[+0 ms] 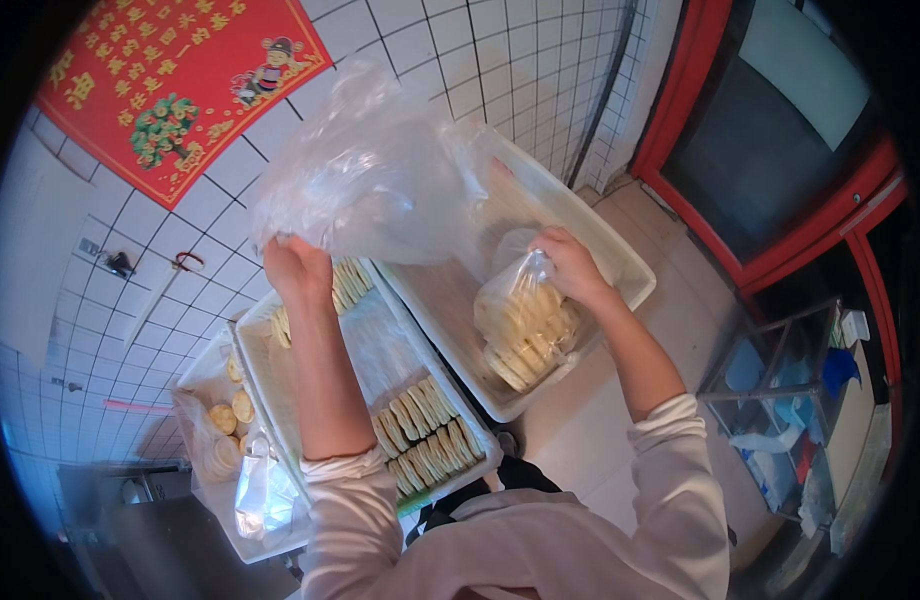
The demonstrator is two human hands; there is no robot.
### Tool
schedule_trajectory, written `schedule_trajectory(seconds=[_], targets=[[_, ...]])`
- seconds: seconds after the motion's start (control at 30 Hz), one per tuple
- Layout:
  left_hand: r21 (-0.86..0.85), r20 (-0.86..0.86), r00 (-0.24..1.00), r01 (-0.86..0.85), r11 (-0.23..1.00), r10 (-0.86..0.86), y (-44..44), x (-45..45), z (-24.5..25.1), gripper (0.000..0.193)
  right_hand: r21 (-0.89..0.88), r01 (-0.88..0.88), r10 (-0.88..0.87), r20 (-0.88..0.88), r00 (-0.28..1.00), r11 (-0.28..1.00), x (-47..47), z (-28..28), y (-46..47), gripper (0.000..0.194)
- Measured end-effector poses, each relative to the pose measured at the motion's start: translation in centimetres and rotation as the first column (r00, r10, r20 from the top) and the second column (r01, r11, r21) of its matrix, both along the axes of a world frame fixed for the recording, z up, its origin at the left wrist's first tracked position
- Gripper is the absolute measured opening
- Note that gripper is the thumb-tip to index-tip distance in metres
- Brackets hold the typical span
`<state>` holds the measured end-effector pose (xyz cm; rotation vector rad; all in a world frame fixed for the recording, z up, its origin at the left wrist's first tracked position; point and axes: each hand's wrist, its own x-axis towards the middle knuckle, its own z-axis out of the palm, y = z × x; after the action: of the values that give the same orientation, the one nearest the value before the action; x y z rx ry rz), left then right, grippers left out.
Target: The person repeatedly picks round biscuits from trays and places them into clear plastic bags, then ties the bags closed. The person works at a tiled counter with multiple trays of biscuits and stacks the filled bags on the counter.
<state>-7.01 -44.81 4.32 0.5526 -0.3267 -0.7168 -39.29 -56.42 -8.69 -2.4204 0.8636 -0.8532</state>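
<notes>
My left hand (pixel 299 268) grips a large, crumpled sheet of clear plastic (pixel 377 172), which billows out ahead of it. Gathered in my right hand (pixel 569 264) is the neck of a clear plastic bag (pixel 531 300) with several round flatbreads inside. That bag is in the right-hand white plastic crate (pixel 445 315), close to more flatbreads (pixel 516 367) at the near end. Below my left forearm, the middle crate (pixel 486 446) carries rows of flatbreads (pixel 430 435) stood on edge. The plastic sheet hides part of the right crate's far end.
To the left, a third crate (pixel 254 551) contains loose round breads (pixel 224 418) and a silvery bag (pixel 265 487). A tiled wall (pixel 422 45) with a red poster (pixel 182 82) rises ahead. On the right are a red-framed door (pixel 767 135) and a clear-sided rack (pixel 767 420) with various items.
</notes>
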Motion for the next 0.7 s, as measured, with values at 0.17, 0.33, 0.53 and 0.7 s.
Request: schedule_trajectory(seconds=[0.17,0.33,0.53,0.7], targets=[[-0.131,-0.283,0.941,0.156,0.979,-0.187,2.9,4.2,-4.1,0.047,-0.117,-0.035,0.0,-0.29,0.957,0.993,0.6,-2.6,-2.0,0.016],[0.362,-0.137,0.983,-0.063,0.93,0.12,5.0,8.1,-15.1,0.048,-0.157,-0.165,0.071,-0.481,0.874,0.974,3.7,-6.0,-1.1,0.016],[-0.061,0.992,-0.105,-0.874,0.482,-0.066,3.7,3.4,-9.7,0.062,0.114,-0.256,0.275,-0.559,0.782,0.96,0.2,-7.1,-2.1,0.021],[0.138,0.781,-0.117,-0.925,0.353,-0.614,-2.7,-0.7,-10.4,0.051,0.449,-0.456,0.638,-0.479,0.603,0.768,1.4,-5.7,-4.1,0.038]])
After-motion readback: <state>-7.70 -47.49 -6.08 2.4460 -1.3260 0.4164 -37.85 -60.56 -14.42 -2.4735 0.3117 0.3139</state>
